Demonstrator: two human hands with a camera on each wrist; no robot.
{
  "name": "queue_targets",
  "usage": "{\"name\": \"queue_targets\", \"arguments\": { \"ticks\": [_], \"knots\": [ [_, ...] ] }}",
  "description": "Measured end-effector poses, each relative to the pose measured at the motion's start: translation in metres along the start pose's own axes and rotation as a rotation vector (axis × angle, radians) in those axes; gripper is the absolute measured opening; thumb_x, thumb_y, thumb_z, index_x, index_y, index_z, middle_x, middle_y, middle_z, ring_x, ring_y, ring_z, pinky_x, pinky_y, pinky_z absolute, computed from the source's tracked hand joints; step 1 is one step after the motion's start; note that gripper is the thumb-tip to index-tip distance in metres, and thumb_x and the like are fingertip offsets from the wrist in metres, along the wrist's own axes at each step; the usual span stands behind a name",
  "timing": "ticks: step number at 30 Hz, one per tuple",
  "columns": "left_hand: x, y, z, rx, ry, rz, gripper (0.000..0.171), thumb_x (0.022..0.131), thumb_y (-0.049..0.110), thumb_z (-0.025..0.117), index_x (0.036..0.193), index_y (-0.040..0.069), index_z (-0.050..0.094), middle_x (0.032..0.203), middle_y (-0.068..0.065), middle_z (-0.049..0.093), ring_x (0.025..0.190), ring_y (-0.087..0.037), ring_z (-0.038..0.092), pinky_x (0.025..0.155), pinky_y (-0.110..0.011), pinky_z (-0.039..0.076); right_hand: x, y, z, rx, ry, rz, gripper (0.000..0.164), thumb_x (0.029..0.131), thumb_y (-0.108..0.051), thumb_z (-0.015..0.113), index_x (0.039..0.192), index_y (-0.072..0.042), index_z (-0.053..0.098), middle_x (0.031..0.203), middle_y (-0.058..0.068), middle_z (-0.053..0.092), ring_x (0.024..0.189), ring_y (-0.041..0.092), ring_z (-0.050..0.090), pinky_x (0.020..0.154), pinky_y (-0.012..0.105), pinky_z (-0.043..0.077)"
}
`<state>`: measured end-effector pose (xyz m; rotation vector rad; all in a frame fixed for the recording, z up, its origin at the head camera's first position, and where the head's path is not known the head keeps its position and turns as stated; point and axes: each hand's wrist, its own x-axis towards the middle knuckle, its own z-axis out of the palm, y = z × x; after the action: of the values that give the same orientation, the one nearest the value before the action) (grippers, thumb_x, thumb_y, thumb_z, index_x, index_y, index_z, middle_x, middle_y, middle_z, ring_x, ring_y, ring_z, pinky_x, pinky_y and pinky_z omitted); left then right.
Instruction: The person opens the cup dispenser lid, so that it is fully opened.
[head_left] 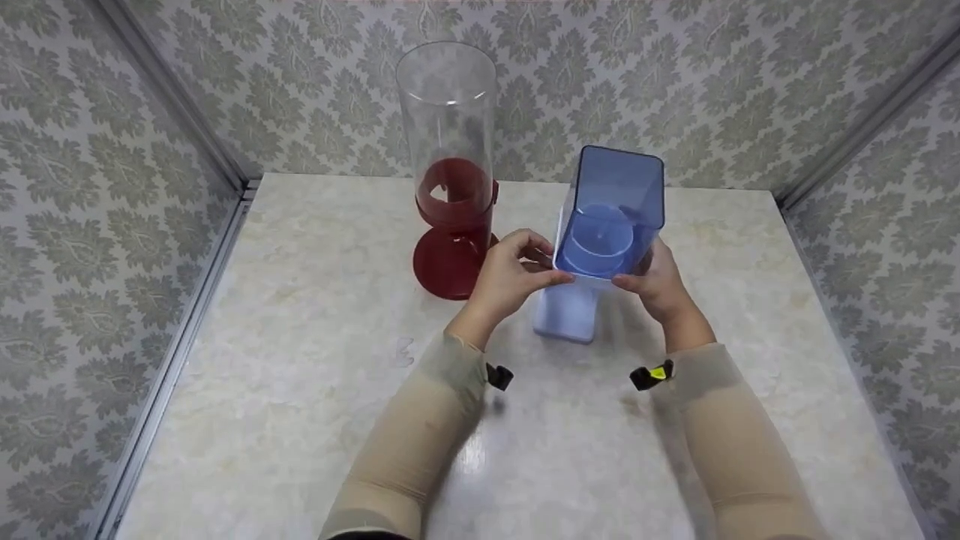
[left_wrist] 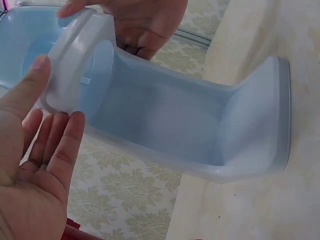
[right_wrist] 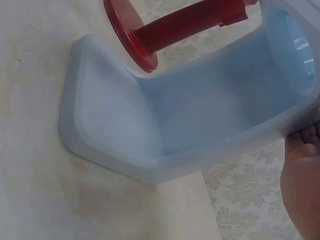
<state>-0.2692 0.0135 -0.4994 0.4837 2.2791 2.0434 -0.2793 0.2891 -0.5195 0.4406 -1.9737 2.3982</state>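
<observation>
while my left hand [head_left: 514, 271] and right hand [head_left: 664, 291] pinch the collar [left_wrist: 70, 61] of the stand [head_left: 566, 313] thumb-to-finger, blue container [head_left: 611, 196] sits atop at 12 o'clock; i'd keep thumb pressure even, stay clear of red dispenser [head_left: 453, 216] at 11.

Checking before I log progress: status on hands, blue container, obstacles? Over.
Left hand, right hand gripping top of pale blue stand from either side. Blue container upright there, seating unclear. Red stand to the left, nothing visibly blocking.
</observation>
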Motion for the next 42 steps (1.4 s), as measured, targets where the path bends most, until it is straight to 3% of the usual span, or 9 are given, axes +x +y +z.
{"name": "queue_targets", "arguments": {
  "ticks": [3, 6, 11, 14, 19, 27, 34, 38, 42],
  "knots": [
    [0.004, -0.005, -0.003, 0.002, -0.034, 0.007, 0.085, 0.076, 0.019, 0.108, 0.148, 0.01, 0.065, 0.143, -0.008, 0.07, 0.125, -0.031, 0.075, 0.103, -0.039, 0.069, -0.001, 0.0, -0.002, 0.02, -0.018, 0.006, 0.102, 0.067, 0.0, 0.103, 0.156, -0.008, 0.054, 0.137, -0.001, 0.076, 0.128, 0.014, 0.071, 0.115, 0.024, 0.057],
    [0.011, -0.009, -0.008, 0.019, -0.09, 0.031, 0.121, 0.071, 0.02, 0.111, 0.172, 0.016, 0.045, 0.17, -0.004, 0.053, 0.151, -0.032, 0.059, 0.121, -0.042, 0.06, -0.002, 0.001, -0.003, 0.027, -0.049, 0.011, 0.105, 0.065, -0.006, 0.106, 0.157, -0.008, 0.055, 0.139, 0.0, 0.077, 0.13, 0.015, 0.071, 0.117, 0.025, 0.057],
    [0.026, -0.013, -0.013, 0.045, -0.232, 0.067, 0.143, 0.068, 0.02, 0.112, 0.182, 0.02, 0.025, 0.188, 0.0, 0.031, 0.174, -0.022, 0.034, 0.141, -0.035, 0.037, -0.003, 0.001, -0.006, 0.008, -0.076, 0.005, 0.102, 0.064, -0.007, 0.105, 0.155, -0.008, 0.058, 0.141, 0.002, 0.077, 0.131, 0.016, 0.071, 0.118, 0.027, 0.057],
    [0.032, -0.014, -0.014, 0.0, -0.272, 0.08, 0.14, 0.066, 0.011, 0.112, 0.18, 0.013, 0.03, 0.184, -0.006, 0.039, 0.172, -0.022, 0.037, 0.141, -0.032, 0.035, -0.001, 0.0, -0.007, -0.025, -0.081, -0.007, 0.098, 0.063, -0.002, 0.101, 0.153, -0.008, 0.061, 0.139, 0.002, 0.079, 0.129, 0.016, 0.072, 0.118, 0.026, 0.057],
    [0.033, -0.015, -0.011, -0.067, -0.249, 0.088, 0.13, 0.061, -0.001, 0.11, 0.171, 0.003, 0.041, 0.171, -0.015, 0.053, 0.163, -0.026, 0.048, 0.137, -0.029, 0.04, 0.002, -0.002, -0.012, -0.033, -0.117, -0.002, 0.093, 0.066, -0.004, 0.102, 0.151, -0.008, 0.065, 0.138, 0.002, 0.08, 0.127, 0.016, 0.072, 0.117, 0.027, 0.057],
    [0.028, -0.015, -0.004, -0.022, -0.178, 0.058, 0.113, 0.066, 0.009, 0.112, 0.162, 0.007, 0.053, 0.161, -0.01, 0.063, 0.153, -0.022, 0.059, 0.131, -0.029, 0.049, -0.007, 0.0, -0.026, 0.078, -0.121, -0.032, 0.068, 0.079, -0.003, 0.098, 0.142, -0.012, 0.073, 0.136, 0.001, 0.081, 0.126, 0.013, 0.073, 0.115, 0.026, 0.058],
    [0.021, -0.016, -0.003, -0.031, -0.072, 0.038, 0.074, 0.083, 0.016, 0.103, 0.147, 0.006, 0.066, 0.144, -0.013, 0.074, 0.137, -0.025, 0.07, 0.121, -0.034, 0.059, -0.014, -0.001, -0.032, 0.131, -0.006, -0.088, 0.019, 0.092, -0.008, 0.094, 0.11, -0.01, 0.087, 0.104, -0.001, 0.086, 0.097, 0.007, 0.077, 0.092, 0.022, 0.063],
    [0.017, -0.015, 0.0, -0.046, -0.025, 0.045, 0.058, 0.09, 0.013, 0.098, 0.14, 0.004, 0.07, 0.137, -0.016, 0.077, 0.13, -0.027, 0.074, 0.119, -0.041, 0.062, -0.015, -0.002, -0.032, 0.129, 0.073, -0.111, 0.016, 0.095, -0.005, 0.091, 0.11, -0.011, 0.089, 0.101, 0.0, 0.088, 0.094, 0.006, 0.08, 0.092, 0.021, 0.065],
    [0.013, -0.014, 0.006, -0.06, 0.007, 0.056, 0.045, 0.095, 0.007, 0.091, 0.136, 0.002, 0.073, 0.132, -0.018, 0.078, 0.126, -0.027, 0.077, 0.113, -0.038, 0.066, -0.015, -0.001, -0.034, 0.136, 0.191, -0.113, 0.02, 0.1, 0.006, 0.08, 0.109, -0.01, 0.09, 0.101, 0.002, 0.089, 0.093, 0.008, 0.084, 0.095, 0.024, 0.069]
  ]
}}
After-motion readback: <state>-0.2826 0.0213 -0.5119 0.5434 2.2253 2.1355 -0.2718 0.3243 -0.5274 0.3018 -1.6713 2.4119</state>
